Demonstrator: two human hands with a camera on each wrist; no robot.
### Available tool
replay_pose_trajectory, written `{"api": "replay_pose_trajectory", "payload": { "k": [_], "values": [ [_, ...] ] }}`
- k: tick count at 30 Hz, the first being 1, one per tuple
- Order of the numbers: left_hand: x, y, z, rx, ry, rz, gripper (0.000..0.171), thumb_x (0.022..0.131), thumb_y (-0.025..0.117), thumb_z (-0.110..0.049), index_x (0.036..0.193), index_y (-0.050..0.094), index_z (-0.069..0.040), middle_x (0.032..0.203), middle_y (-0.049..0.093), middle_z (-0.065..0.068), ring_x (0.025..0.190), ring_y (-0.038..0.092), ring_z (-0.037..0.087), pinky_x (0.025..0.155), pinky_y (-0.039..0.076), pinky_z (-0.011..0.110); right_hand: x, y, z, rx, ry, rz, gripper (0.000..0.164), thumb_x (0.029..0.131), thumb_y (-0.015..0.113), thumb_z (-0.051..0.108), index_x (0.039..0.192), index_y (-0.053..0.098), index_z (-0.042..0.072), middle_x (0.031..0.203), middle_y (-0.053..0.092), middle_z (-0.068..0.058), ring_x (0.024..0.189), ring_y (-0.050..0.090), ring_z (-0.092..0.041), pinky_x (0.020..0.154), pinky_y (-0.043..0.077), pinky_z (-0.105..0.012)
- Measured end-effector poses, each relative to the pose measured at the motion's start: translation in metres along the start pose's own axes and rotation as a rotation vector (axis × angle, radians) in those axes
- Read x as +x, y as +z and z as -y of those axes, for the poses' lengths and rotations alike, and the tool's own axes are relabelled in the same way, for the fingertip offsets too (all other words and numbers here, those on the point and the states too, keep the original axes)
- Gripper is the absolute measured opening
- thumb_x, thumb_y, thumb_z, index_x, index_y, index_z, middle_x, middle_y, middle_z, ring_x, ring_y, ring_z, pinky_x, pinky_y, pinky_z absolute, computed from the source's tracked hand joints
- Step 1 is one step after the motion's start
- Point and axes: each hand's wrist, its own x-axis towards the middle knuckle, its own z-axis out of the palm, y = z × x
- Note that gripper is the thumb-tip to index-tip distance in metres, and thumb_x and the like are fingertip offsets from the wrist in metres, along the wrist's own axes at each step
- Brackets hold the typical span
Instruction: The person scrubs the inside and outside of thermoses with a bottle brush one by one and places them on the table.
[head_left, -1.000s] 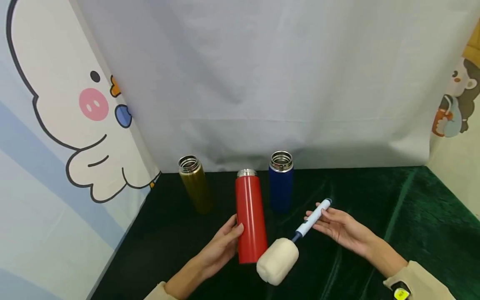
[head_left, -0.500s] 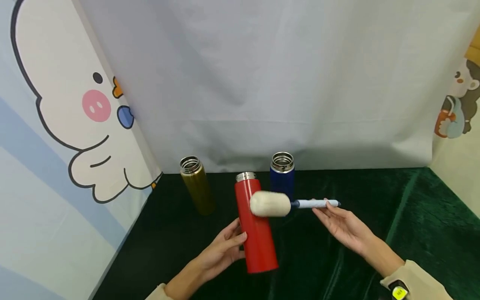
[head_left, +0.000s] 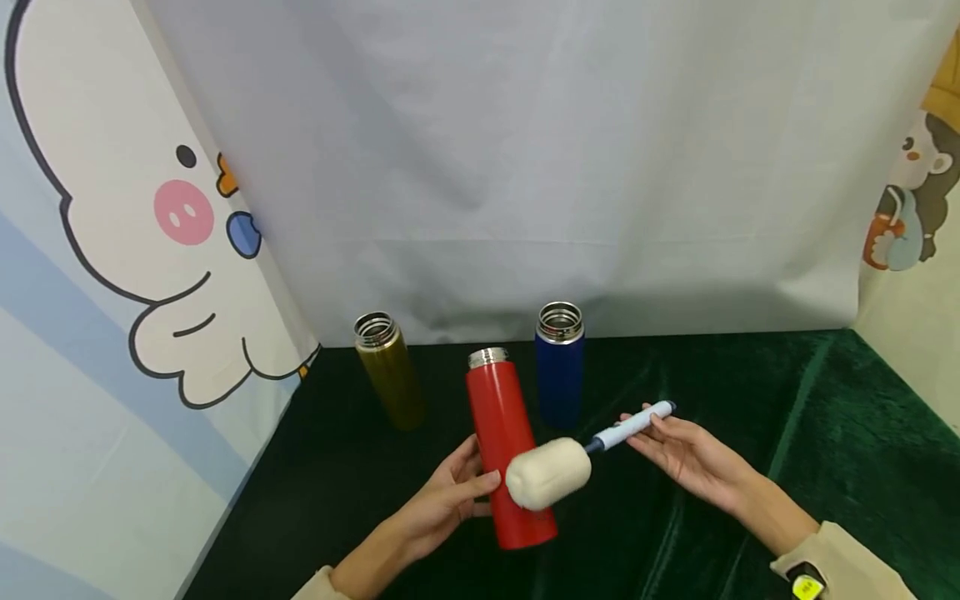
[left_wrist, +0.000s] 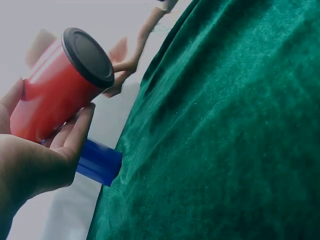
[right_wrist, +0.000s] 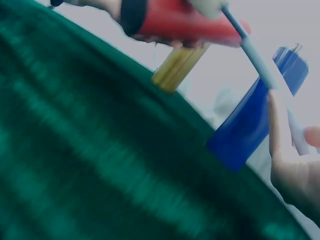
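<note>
My left hand [head_left: 442, 508] grips a red bottle [head_left: 498, 417] with a bare steel neck, lidless and tilted, its top leaning left. In the left wrist view the black base of the red bottle [left_wrist: 87, 57] faces the camera. Between thumb and fingers my right hand [head_left: 701, 467] holds the pale blue handle of a bottle brush [head_left: 551, 472]. The brush's thick cream sponge head overlaps the lower part of the red bottle in the head view. In the right wrist view the brush handle [right_wrist: 260, 62] runs up from the fingers toward the red bottle.
Behind the hands, an open gold bottle [head_left: 392, 379] stands at the left and an open blue bottle [head_left: 560, 375] near the middle. A dark green velvet cloth [head_left: 750, 400] covers the table. A pale curtain [head_left: 525, 167] hangs along the back edge.
The red bottle has tilted, its base swinging right. The brush head rose across the red bottle's upper body half a second ago, then dropped to its lower part.
</note>
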Motion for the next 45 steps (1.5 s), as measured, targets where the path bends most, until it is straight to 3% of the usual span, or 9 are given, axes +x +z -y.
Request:
{"api": "replay_pose_trajectory", "payload": {
  "k": [4, 7, 10, 14, 18, 23, 28, 33, 45],
  "values": [
    [0.001, 0.003, 0.003, 0.014, -0.021, 0.032, 0.072, 0.103, 0.058, -0.018, 0.162, 0.017, -0.014, 0.157, 0.043, 0.013, 0.127, 0.060, 0.023, 0.099, 0.057, 0.039, 0.006, 0.014, 0.005, 0.144, -0.137, -0.038, 0.024, 0.112, 0.031, 0.011, 0.127, 0.049, 0.012, 0.137, 0.062, -0.020, 0.129, 0.062, -0.030, 0.123, 0.032, -0.031],
    [0.000, 0.004, 0.004, 0.007, -0.022, 0.047, 0.072, 0.102, 0.058, -0.017, 0.161, 0.019, -0.011, 0.153, 0.048, 0.012, 0.125, 0.062, 0.023, 0.098, 0.057, 0.039, 0.006, 0.016, 0.005, 0.196, -0.176, -0.017, 0.022, 0.112, 0.031, 0.011, 0.125, 0.048, 0.011, 0.139, 0.061, -0.020, 0.131, 0.061, -0.031, 0.125, 0.029, -0.031],
    [0.000, 0.003, 0.002, 0.000, -0.010, 0.030, 0.072, 0.101, 0.058, -0.016, 0.161, 0.018, -0.010, 0.146, 0.054, 0.009, 0.121, 0.065, 0.021, 0.095, 0.058, 0.038, 0.002, 0.008, 0.000, 0.156, -0.098, 0.036, 0.030, 0.113, 0.024, 0.013, 0.126, 0.051, 0.011, 0.141, 0.060, -0.019, 0.135, 0.058, -0.029, 0.124, 0.030, -0.032],
    [-0.001, 0.000, -0.003, -0.029, 0.006, -0.013, 0.073, 0.102, 0.056, -0.016, 0.162, 0.014, -0.013, 0.143, 0.054, 0.006, 0.117, 0.066, 0.018, 0.096, 0.058, 0.037, -0.007, -0.008, -0.006, -0.013, 0.048, 0.144, 0.045, 0.113, 0.014, 0.012, 0.132, 0.054, 0.009, 0.145, 0.057, -0.016, 0.140, 0.053, -0.026, 0.124, 0.032, -0.034],
    [-0.002, -0.003, -0.009, -0.046, 0.030, -0.012, 0.071, 0.103, 0.054, -0.015, 0.162, 0.015, -0.014, 0.146, 0.049, 0.006, 0.122, 0.063, 0.019, 0.102, 0.055, 0.041, -0.013, -0.016, -0.007, -0.087, 0.077, 0.188, 0.049, 0.113, 0.013, 0.010, 0.135, 0.056, 0.006, 0.147, 0.057, -0.016, 0.142, 0.052, -0.025, 0.123, 0.034, -0.035],
    [-0.002, -0.002, -0.009, -0.079, 0.023, 0.040, 0.068, 0.104, 0.051, -0.013, 0.162, 0.015, -0.013, 0.150, 0.046, 0.005, 0.129, 0.057, 0.020, 0.107, 0.052, 0.045, -0.009, -0.012, -0.002, -0.004, 0.015, 0.078, 0.044, 0.113, 0.018, 0.012, 0.133, 0.057, 0.006, 0.142, 0.059, -0.018, 0.137, 0.056, -0.026, 0.122, 0.035, -0.033],
    [0.001, 0.004, -0.001, -0.046, -0.030, 0.050, 0.069, 0.103, 0.055, -0.015, 0.162, 0.019, -0.014, 0.151, 0.048, 0.008, 0.129, 0.058, 0.022, 0.105, 0.054, 0.043, -0.001, 0.008, 0.004, 0.127, -0.110, -0.076, 0.025, 0.112, 0.031, 0.011, 0.128, 0.050, 0.013, 0.136, 0.063, -0.019, 0.128, 0.063, -0.029, 0.121, 0.036, -0.032],
    [0.003, 0.005, 0.003, 0.043, -0.059, 0.043, 0.068, 0.102, 0.060, -0.021, 0.160, 0.025, -0.016, 0.152, 0.049, 0.012, 0.128, 0.061, 0.024, 0.104, 0.054, 0.042, -0.002, 0.021, 0.009, 0.210, -0.187, -0.064, 0.020, 0.111, 0.035, 0.012, 0.126, 0.048, 0.013, 0.138, 0.062, -0.019, 0.130, 0.062, -0.030, 0.125, 0.029, -0.031],
    [0.000, -0.004, -0.011, 0.007, 0.015, -0.033, 0.068, 0.106, 0.052, -0.021, 0.163, 0.015, -0.018, 0.150, 0.045, 0.008, 0.126, 0.061, 0.019, 0.106, 0.053, 0.043, -0.015, -0.017, 0.002, -0.051, 0.072, 0.082, 0.049, 0.113, 0.015, 0.017, 0.132, 0.059, 0.006, 0.142, 0.060, -0.016, 0.138, 0.056, -0.023, 0.122, 0.036, -0.033]
  ]
}}
